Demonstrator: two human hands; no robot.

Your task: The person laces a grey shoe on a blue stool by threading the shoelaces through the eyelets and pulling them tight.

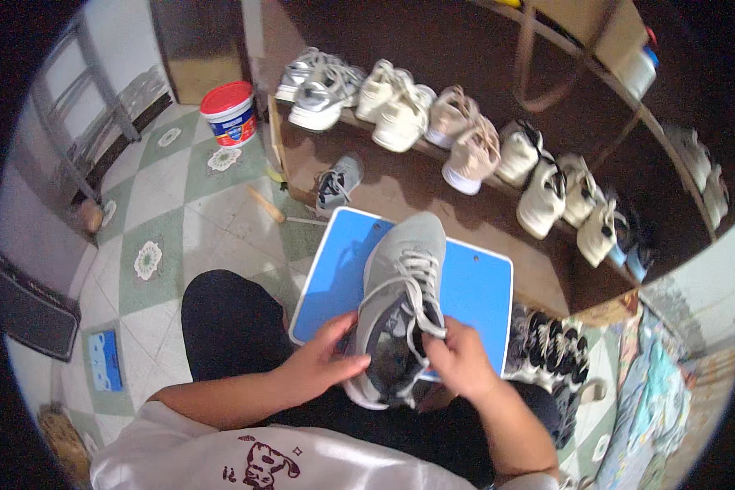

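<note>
A grey sneaker (pixel 398 269) with pale laces lies in front of me, its toe pointing away and its opening towards me. Under its front part is a blue board (pixel 337 269) with a white rim. My left hand (pixel 327 361) is at the left side of the heel, the thumb over the collar's edge and the fingers along the outside. On the right, my right hand (pixel 459 355) grips the collar and a loose lace near the opening. The laces are threaded over the tongue, with loose ends trailing across the shoe.
A wooden shoe rack (pixel 392 184) ahead holds several pairs of sneakers (pixel 404 116). Below it sits another grey sneaker (pixel 338 182). A red-lidded bucket (pixel 229 113) and a wooden-handled tool (pixel 266 204) are on the tiled floor. More shoes (pixel 557 349) and cloths (pixel 649 392) lie at right.
</note>
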